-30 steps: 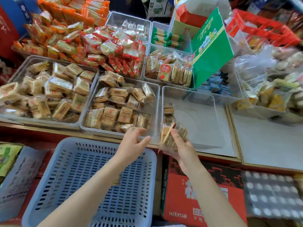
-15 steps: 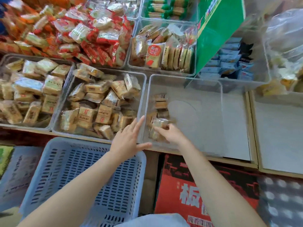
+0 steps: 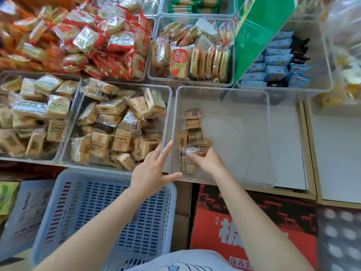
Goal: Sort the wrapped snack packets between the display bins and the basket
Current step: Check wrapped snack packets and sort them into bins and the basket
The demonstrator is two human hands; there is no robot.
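The right hand (image 3: 208, 160) is seen inside the clear bin (image 3: 254, 133), fingertips pinching a packet (image 3: 190, 153) at the near left corner, where a few more packets (image 3: 192, 122) are lined along the left wall; their print is too blurred to be read. The left hand (image 3: 154, 171) is held spread and empty at the bin's near left corner. The basket (image 3: 93, 208) is partly covered by the left forearm and cut off below.

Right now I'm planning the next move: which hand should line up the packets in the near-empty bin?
Right. The right hand is inside the bin, touching the packets; the left hand is open at its rim.
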